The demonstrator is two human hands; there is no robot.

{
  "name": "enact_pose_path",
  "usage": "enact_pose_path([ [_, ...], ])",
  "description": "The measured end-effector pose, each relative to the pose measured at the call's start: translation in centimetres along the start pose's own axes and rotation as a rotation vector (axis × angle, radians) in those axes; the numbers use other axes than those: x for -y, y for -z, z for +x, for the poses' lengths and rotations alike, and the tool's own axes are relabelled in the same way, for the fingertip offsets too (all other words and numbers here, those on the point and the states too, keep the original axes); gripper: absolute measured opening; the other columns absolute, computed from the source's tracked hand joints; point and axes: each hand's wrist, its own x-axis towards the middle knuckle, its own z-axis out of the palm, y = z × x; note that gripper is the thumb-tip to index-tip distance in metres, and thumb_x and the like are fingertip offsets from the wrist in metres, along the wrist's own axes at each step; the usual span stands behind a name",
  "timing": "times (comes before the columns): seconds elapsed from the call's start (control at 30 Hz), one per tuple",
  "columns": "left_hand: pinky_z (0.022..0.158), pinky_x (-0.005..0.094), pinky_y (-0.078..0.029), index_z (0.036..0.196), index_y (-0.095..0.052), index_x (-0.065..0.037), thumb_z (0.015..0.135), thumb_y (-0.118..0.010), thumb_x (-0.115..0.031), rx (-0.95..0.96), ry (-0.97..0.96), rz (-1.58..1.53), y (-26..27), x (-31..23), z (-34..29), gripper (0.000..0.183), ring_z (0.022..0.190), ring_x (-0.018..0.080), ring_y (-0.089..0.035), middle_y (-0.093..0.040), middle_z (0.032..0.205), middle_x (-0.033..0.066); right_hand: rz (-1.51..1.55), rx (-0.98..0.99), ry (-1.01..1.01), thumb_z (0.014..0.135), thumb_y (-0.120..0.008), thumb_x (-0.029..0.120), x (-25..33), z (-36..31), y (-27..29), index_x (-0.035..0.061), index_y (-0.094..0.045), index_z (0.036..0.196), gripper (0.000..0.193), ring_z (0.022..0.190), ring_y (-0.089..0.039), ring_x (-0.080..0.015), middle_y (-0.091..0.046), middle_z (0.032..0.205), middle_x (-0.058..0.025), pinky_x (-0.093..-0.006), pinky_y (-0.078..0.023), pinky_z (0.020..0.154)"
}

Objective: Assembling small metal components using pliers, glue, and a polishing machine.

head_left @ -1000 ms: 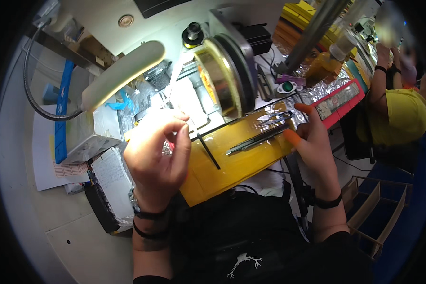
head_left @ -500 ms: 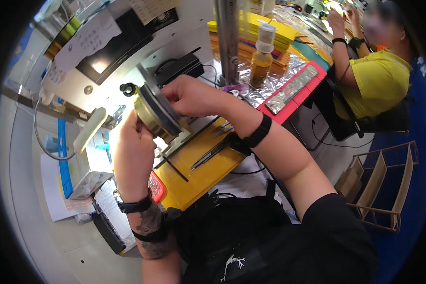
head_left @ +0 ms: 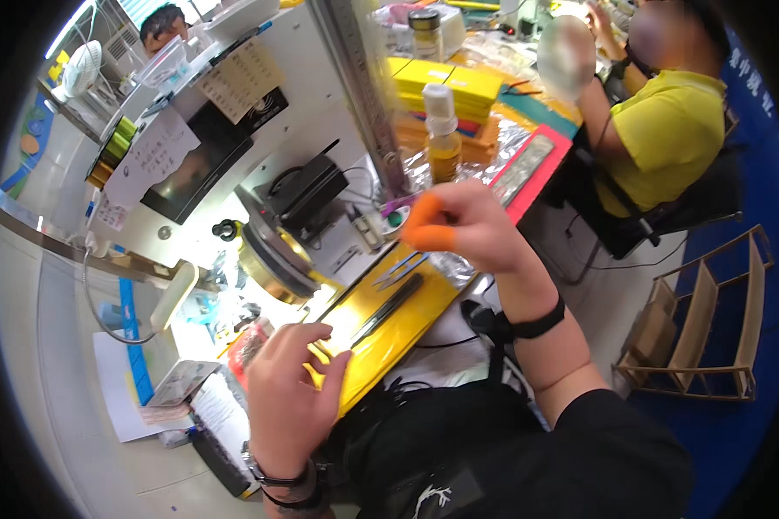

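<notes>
Low over the yellow mat (head_left: 424, 316), my left hand (head_left: 290, 376) has its fingers curved and its thumb apart, with nothing visible between them. My right hand (head_left: 476, 229) is raised above the mat's far right part. Orange covers sit on its thumb and index finger, which are pinched together; anything between the tips is too small to make out. Black tweezers (head_left: 389, 310) and blue-handled snips (head_left: 401, 270) lie on the mat between my hands. Beyond my left hand stands a round brass-coloured machine part with a dark rim (head_left: 273, 259), touched by neither hand.
A white machine housing with a dark screen (head_left: 201, 180) and a metal column (head_left: 359, 95) stand behind. To the right are an amber bottle (head_left: 443, 143), yellow boxes (head_left: 446, 82) and a red tray (head_left: 537, 169). A co-worker in yellow (head_left: 671, 130) sits beyond; a wooden rack (head_left: 701, 329) stands right.
Both hands have come away from the round brass-coloured part. My left hand dropped toward me over the mat; my right moved right, now pinched. The view has shifted, showing more at the upper left.
</notes>
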Motion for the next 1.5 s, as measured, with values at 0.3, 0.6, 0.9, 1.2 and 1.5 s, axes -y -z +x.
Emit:
enact_pose_path([
  [0.3, 0.113, 0.0504, -0.042, 0.144, -0.049, 0.0, 0.076, -0.068, -0.003, -0.187, -0.536, 0.057, -10.0, 0.7, 10.3, 0.07, 0.13, 0.0462, -0.051, -0.047, 0.152, 0.0237, 0.83, -0.047, 0.307, 0.097, -0.076, 0.028, 0.7, -6.5, 1.5, 0.0096, -0.066, 0.094, 0.021, 0.081, -0.065, -0.0181, -0.057, 0.087, -0.003, -0.0442, -0.047, 0.104],
  [0.6, 0.105, 0.0481, -0.046, 0.148, -0.046, 0.001, 0.072, -0.074, -0.006, -0.274, -0.523, 0.005, -13.2, 1.7, 12.4, 0.08, 0.116, 0.0406, -0.058, -0.059, 0.136, 0.022, 0.876, -0.073, 0.365, 0.099, -0.073, 0.023, 0.4, -6.1, 3.1, 0.0043, -0.065, 0.098, 0.02, 0.083, -0.059, -0.0128, -0.058, 0.092, -0.0028, -0.028, -0.047, 0.08],
  [0.9, 0.102, 0.0449, -0.047, 0.154, -0.03, 0.008, 0.077, -0.074, -0.001, -0.277, -0.562, -0.127, -10.7, -2.2, 10.7, 0.09, 0.112, 0.0353, -0.06, -0.06, 0.137, 0.0228, 0.32, 0.01, 0.537, 0.103, -0.065, 0.013, 16.3, 7.3, 3.2, 0.0008, -0.063, 0.1, 0.013, 0.075, -0.065, -0.0121, -0.064, 0.085, -0.0055, -0.0271, -0.051, 0.065],
  [1.2, 0.106, 0.0471, -0.046, 0.153, -0.035, 0.002, 0.079, -0.073, -0.003, -0.391, -0.49, -0.13, -6.8, -3.8, 8.4, 0.084, 0.119, 0.0389, -0.056, -0.048, 0.15, 0.0247, 0.463, -0.326, 0.454, 0.102, -0.061, 0.015, 28.2, 20.2, 6.4, -0.0012, -0.064, 0.103, 0.017, 0.053, -0.058, -0.0151, -0.063, 0.078, -0.0077, -0.0297, -0.043, 0.047],
  [1.5, 0.115, 0.0536, -0.04, 0.139, -0.047, -0.003, 0.079, -0.074, -0.006, -0.399, -0.507, -0.072, -5.6, -3.2, 8.1, 0.065, 0.138, 0.0475, -0.045, -0.044, 0.151, 0.0257, 0.553, -0.309, 0.319, 0.104, -0.044, 0.012, 28.1, 21.6, 9.4, 0.004, -0.062, 0.111, 0.021, 0.058, -0.047, -0.0106, -0.052, 0.073, -0.0003, -0.0269, -0.042, 0.054],
])
